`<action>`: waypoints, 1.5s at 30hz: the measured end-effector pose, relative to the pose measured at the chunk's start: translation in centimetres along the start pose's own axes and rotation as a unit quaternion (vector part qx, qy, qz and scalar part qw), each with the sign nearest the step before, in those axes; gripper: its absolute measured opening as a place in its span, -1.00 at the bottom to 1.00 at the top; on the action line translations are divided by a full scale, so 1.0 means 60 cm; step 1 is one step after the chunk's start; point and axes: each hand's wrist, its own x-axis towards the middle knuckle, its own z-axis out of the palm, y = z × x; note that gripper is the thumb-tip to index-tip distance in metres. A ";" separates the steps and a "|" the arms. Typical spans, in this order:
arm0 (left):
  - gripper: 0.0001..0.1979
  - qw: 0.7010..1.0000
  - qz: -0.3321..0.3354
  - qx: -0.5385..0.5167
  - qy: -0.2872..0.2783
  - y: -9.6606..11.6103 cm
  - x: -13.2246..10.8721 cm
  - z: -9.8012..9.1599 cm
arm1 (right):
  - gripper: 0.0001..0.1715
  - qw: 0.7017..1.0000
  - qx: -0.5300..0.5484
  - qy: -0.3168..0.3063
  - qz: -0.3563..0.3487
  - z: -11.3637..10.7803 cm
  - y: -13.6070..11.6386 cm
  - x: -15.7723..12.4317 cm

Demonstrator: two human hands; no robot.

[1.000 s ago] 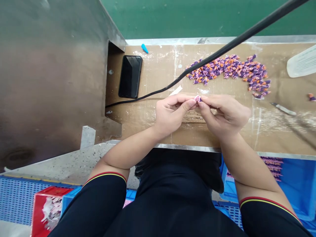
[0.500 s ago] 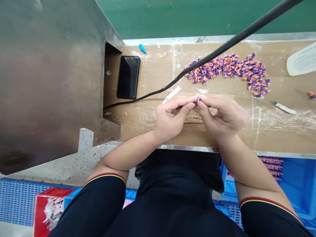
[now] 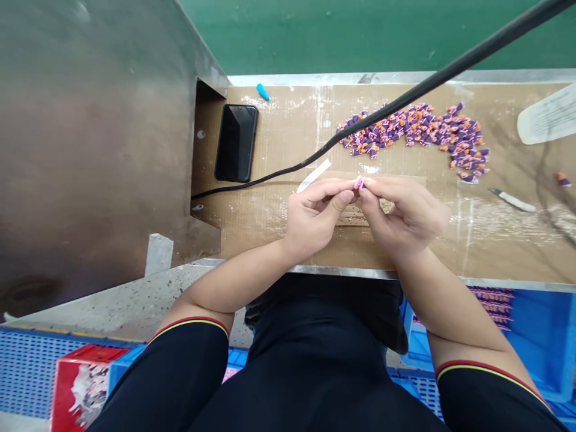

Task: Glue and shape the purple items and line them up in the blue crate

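A tiny pink-and-purple figurine piece [image 3: 359,183] is pinched between the fingertips of both hands, over the cardboard-covered table. My left hand [image 3: 315,215] closes on its left side with thumb and forefinger. From the right, my right hand [image 3: 405,216] grips it the same way, and the fingers hide much of it. Behind the hands lies a spread pile of small purple, pink and orange figurine pieces [image 3: 418,127]. A white strip [image 3: 314,175] rests just beyond my left hand. To the right of my right hand is a small knife [image 3: 513,200] with a white handle.
A black cable [image 3: 342,133] crosses above the table. At left stand a metal housing [image 3: 99,150] and a black phone [image 3: 236,143]. A blue cap-like piece [image 3: 263,92] lies behind. A white bottle [image 3: 546,115] is at far right. Blue crates [image 3: 540,342] sit below the table.
The view has shifted slightly. Both hands keep their pinch on the small piece, with hardly any finger movement. Thin dark shadow-like lines now show on the table's right side.
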 end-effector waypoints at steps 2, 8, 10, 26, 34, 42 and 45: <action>-0.79 1.000 -0.003 0.000 0.000 -0.004 0.000 0.000 | -0.87 1.000 -0.015 0.006 -0.006 0.001 0.002 -0.002; -0.72 1.000 -0.012 0.003 0.004 -0.021 0.008 -0.001 | -0.89 0.998 -0.046 -0.027 0.040 0.005 0.014 0.007; -0.64 0.999 -0.038 0.011 -0.019 -0.027 0.012 -0.003 | -0.86 0.996 -0.037 -0.057 0.059 -0.010 0.023 0.017; -0.47 0.997 -0.032 0.052 -0.046 -0.033 0.022 -0.008 | -0.65 0.921 -0.284 -0.247 0.096 -0.243 0.078 -0.129; -0.46 0.997 -0.021 0.071 0.038 -0.038 0.032 -0.016 | -0.48 0.962 -0.138 -0.061 0.226 -0.230 0.083 -0.169; -0.49 0.987 -0.010 0.119 0.107 -0.018 0.035 -0.022 | -0.70 0.946 -0.057 0.115 0.298 -0.259 0.105 -0.213; -0.50 0.984 0.008 0.117 0.131 -0.004 0.038 -0.010 | -0.58 0.883 -0.111 0.261 0.375 -0.347 0.104 -0.313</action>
